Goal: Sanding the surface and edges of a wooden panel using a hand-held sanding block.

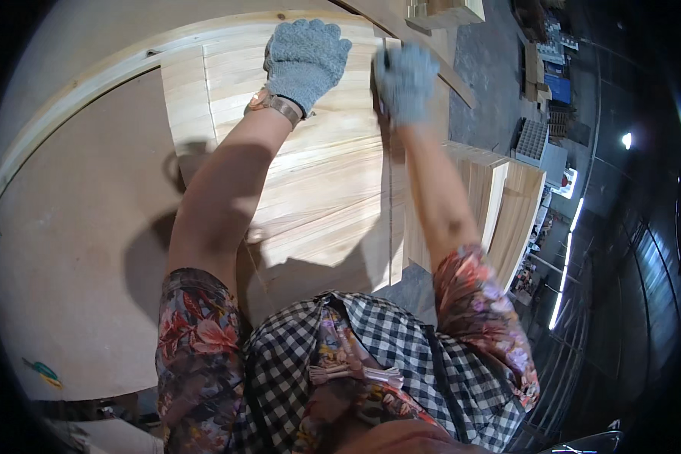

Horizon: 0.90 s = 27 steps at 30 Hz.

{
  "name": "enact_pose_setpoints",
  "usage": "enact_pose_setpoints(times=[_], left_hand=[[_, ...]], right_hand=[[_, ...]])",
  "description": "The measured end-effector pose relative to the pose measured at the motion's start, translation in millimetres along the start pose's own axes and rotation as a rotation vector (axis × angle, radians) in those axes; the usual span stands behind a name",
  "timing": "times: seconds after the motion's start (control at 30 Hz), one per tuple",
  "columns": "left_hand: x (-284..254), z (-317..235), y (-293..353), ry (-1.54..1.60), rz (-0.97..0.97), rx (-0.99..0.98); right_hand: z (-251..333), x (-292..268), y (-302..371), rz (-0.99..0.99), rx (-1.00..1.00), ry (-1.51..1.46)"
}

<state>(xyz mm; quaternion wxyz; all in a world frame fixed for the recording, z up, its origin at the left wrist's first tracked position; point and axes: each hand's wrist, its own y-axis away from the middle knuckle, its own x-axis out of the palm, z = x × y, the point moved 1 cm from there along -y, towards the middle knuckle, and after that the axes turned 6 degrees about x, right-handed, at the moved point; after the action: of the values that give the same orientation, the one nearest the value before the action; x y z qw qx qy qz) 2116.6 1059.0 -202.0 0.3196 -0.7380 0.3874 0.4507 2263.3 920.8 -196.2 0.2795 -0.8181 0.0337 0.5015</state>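
Beyond the gingham apron [401, 337], wooden slats [325, 189] are laid side by side mid-frame, what remains unclear, and left hand [308, 64] and right hand [406, 79] grip cannot be told.

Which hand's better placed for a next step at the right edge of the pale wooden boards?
Right, probably: the right hand is near the right edge of the pale wooden boards, while the left hand is farther left, over them. Blur hides the right hand's grip.
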Motion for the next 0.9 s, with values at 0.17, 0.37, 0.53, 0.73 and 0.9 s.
enact_pose_setpoints(times=[0.17, 0.37, 0.53, 0.73, 0.9], left_hand=[[0.4, -20.6, -11.7, -0.002, -0.059, 0.079], [7.1, -14.8, -15.9, 0.025, 0.062, 0.064], [4.8, 31.3, 12.5, -0.148, -0.128, -0.032], [48.6, -52.2, 157.6, 0.175, -0.258, 0.185], [83.0, -131.2, 362.4, 0.3, 0.306, 0.281]], right_hand=[[-16.0, 12.1, -62.4, 0.039, 0.148, 0.118], [4.7, -76.3, 156.5, 0.321, 0.262, -0.02], [3.8, -153.3, 301.9, 0.451, 0.155, -0.281], [-33.6, -143.7, 289.2, 0.425, 0.431, -0.234], [20.1, -102.2, 316.1, 0.56, 0.542, -0.364]])
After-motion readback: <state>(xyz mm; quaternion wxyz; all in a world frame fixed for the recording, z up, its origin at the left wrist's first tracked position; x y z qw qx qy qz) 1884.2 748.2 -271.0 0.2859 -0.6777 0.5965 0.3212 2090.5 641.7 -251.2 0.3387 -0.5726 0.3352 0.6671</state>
